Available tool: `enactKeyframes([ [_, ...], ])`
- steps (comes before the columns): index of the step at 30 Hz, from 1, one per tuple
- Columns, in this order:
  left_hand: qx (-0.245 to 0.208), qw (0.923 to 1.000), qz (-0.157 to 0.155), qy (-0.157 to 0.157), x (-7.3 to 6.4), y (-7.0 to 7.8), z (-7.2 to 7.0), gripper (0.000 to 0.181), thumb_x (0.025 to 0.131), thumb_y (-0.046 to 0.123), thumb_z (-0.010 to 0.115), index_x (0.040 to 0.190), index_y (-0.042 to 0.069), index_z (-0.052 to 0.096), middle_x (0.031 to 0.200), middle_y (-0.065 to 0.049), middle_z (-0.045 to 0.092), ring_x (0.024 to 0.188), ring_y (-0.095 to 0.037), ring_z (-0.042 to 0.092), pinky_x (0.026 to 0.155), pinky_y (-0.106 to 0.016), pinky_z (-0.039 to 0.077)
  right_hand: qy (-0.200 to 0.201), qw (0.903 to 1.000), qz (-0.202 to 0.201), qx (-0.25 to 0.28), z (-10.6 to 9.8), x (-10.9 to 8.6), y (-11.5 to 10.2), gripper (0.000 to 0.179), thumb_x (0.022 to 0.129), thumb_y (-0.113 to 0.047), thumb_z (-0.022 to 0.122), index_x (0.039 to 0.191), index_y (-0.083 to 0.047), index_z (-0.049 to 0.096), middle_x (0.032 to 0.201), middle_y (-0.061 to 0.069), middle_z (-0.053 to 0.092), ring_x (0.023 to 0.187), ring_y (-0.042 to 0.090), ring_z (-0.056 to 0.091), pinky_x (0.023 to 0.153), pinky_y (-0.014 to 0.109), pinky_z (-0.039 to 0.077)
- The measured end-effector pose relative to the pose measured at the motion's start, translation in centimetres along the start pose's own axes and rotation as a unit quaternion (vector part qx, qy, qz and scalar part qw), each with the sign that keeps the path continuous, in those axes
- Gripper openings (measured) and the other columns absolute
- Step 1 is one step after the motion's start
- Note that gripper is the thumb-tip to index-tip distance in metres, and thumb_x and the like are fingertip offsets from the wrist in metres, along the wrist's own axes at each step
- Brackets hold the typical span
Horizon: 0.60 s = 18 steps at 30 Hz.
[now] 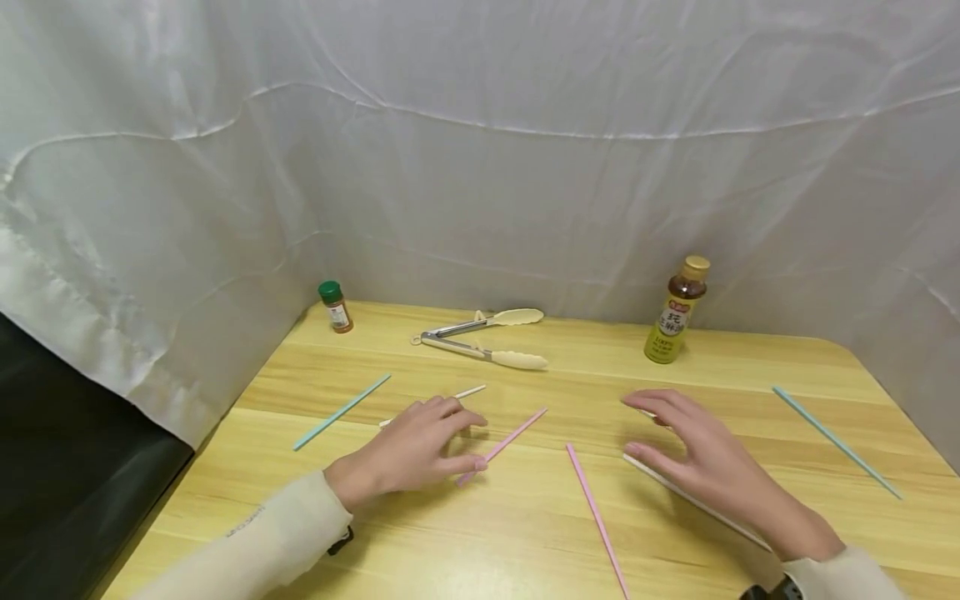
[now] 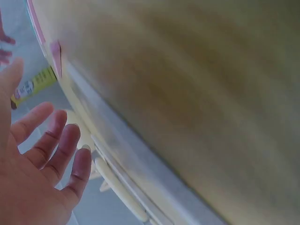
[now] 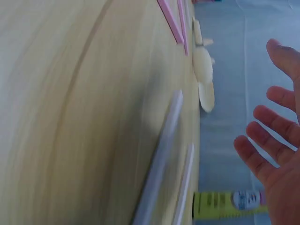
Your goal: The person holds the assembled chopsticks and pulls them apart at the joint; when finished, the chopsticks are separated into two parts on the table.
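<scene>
My left hand (image 1: 423,442) hovers palm down with loosely bent fingers, holding nothing. Just beyond it lies a white straw (image 1: 470,391), partly hidden by the hand, and a pink straw (image 1: 517,435) passes by the thumb. On the right side, my right hand (image 1: 693,446) is held above the table, thumb and fingers apart with nothing between them. Beneath it runs another white straw (image 1: 705,506). The right wrist view has two pale straws near that hand, the closer straw (image 3: 159,159) blurred. Between the hands lies a second pink straw (image 1: 597,518).
Blue straws lie at the far left (image 1: 341,413) and far right (image 1: 836,442). Toward the back are a green-capped spice jar (image 1: 335,307), open tongs (image 1: 480,337) with cream tips, and an upright sesame oil bottle (image 1: 675,312). Grey cloth (image 1: 525,208) hangs behind the wooden table (image 1: 465,542).
</scene>
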<state>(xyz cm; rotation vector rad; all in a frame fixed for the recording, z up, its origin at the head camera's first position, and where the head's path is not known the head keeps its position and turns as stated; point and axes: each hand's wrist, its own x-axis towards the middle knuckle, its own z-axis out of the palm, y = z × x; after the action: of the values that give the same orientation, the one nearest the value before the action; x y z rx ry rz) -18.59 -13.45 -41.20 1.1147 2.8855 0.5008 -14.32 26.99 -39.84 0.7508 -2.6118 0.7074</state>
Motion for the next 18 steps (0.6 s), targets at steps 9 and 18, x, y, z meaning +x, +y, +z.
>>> enactKeyframes([
  [9, -0.007, 0.9997, 0.021, -0.013, -0.1, 0.7, 0.7, 0.051, 0.101, 0.053, 0.076, 0.139, 0.020, 0.072, 0.110, 0.011, 0.070, 0.090, -0.003, 0.054, 0.087, -0.030, 0.053, -0.020, 0.9964, -0.056, 0.061, 3.6, 3.4, -1.2, 0.046, 0.092, -0.019, 0.089, 0.135, -0.015, 0.073, 0.131, -0.001, 0.073, 0.117, 0.021, 0.070, 0.095, 0.039, 0.064],
  [18, -0.066, 0.9962, 0.007, -0.057, 0.2, 0.9, 1.0, 0.033, 0.103, 0.027, 0.078, 0.134, 0.016, 0.074, 0.101, 0.013, 0.067, 0.082, -0.001, 0.055, 0.076, -0.020, 0.050, -0.061, 0.9904, -0.076, 0.098, 6.4, 5.9, -2.4, 0.037, 0.095, -0.019, 0.086, 0.128, -0.009, 0.075, 0.127, 0.002, 0.074, 0.115, 0.026, 0.071, 0.097, 0.046, 0.062],
])
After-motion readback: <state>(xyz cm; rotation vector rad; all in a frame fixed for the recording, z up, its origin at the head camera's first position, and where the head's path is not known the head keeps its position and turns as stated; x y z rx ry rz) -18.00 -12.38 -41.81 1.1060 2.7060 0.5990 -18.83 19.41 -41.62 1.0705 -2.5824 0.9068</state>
